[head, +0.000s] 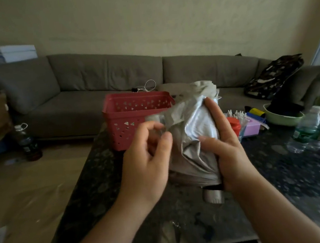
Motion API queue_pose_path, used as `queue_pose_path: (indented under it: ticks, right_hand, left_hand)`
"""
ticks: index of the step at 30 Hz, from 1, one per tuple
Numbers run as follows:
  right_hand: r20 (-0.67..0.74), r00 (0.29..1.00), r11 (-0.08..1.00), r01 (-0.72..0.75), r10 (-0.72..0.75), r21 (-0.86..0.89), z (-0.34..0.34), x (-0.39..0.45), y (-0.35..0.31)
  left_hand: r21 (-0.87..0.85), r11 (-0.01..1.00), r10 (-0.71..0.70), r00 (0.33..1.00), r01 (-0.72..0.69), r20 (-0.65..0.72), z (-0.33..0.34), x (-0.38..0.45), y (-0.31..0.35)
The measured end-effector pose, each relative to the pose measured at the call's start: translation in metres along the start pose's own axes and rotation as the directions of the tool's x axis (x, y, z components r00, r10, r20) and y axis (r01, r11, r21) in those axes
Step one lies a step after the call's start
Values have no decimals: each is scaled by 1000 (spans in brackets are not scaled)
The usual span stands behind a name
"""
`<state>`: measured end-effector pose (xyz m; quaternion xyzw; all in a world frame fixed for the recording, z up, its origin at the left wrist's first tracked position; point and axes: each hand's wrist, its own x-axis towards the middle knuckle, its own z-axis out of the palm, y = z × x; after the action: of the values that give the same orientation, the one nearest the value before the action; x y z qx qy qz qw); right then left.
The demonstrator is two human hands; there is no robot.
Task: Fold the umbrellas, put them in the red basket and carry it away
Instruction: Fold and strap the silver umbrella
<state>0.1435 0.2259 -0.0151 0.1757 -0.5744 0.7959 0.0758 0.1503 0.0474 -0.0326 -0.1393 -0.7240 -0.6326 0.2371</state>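
A grey-beige folding umbrella (193, 153) with a silvery lining stands upright above the dark table, its grey handle (213, 196) pointing down. My right hand (225, 148) grips its collapsed canopy from the right, fingers stretched up along the cloth and thumb pressed across the front. My left hand (148, 153) is at the canopy's left side, fingers curled, pinching a flap or strap of the fabric. The red perforated basket (127, 112) stands behind the hands at the table's far edge; I see nothing inside it.
A dark speckled table (276, 179) carries water bottles (310, 129), a green bowl (282, 118), a red-lidded jar (234, 126) and small boxes at right. A grey sofa (94, 84) runs behind, with a patterned backpack (273, 76). A dark bottle (27, 142) stands on the floor at left.
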Motion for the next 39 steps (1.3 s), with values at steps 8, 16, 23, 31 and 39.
queue_pose_path:
  ticks: [8,16,23,31,39]
  right_hand:
    - [90,991,993,-108,103,53,-4,-7,9]
    - [49,995,994,-89,86,58,-3,-8,5]
    - [100,995,999,17,-12,-46,0,-9,6]
    - [-88,965,930,210,-246,-303,6,-6,6]
    - [-184,978,992,87,-102,-88,8,-4,11]
  left_hand:
    - [-159,976,-140,988,149,63,-14,15,2]
    - [-531,692,-372,872,488,317,-36,33,11]
    - [-362,884,-345,935,296,-77,-39,41,-6]
    - [-22,995,-95,897,95,-432,-32,28,-7]
    - [234,882,369,909,-408,195,4,-11,-2]
